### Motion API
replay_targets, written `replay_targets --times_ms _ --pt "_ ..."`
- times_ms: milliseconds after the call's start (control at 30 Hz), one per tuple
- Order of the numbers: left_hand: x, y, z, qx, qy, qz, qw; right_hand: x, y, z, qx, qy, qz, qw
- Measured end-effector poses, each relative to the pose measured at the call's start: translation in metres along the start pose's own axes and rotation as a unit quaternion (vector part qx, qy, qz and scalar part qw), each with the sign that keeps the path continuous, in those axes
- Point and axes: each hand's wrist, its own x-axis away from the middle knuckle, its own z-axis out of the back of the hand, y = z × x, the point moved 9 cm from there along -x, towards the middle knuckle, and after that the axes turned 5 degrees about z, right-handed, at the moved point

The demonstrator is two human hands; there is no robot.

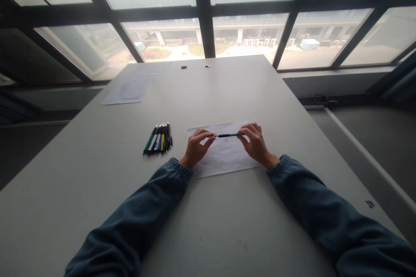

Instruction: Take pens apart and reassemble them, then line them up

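Your dark blue sleeves (146, 207) reach over the grey worktop (227, 233) from the near edge. Ahead lies a white sheet (224, 158), with more papers (130, 88) far off to the left. A row of pens (158, 139) sits just left of your left hand (196, 147). Both hands pinch a green pen (228, 135) level above the sheet: left fingers (209, 136) on one end, your right hand (256, 143) on the other. No containers are in sight.

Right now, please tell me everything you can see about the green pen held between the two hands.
The green pen is slim, green and black in the middle; its ends are hidden. It looks like plastic. It lies level, crosswise, just above the sheet of paper. The left hand pinches one end, the right hand the other.
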Motion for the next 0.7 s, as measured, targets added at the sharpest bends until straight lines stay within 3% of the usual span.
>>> replay_targets --times_ms 700 --pt "-0.0009 0.0041 -0.0018 0.021 -0.014 -0.015 1.000 0.0002 -0.0028 -0.0049 -0.004 -0.017 0.028 0.999"
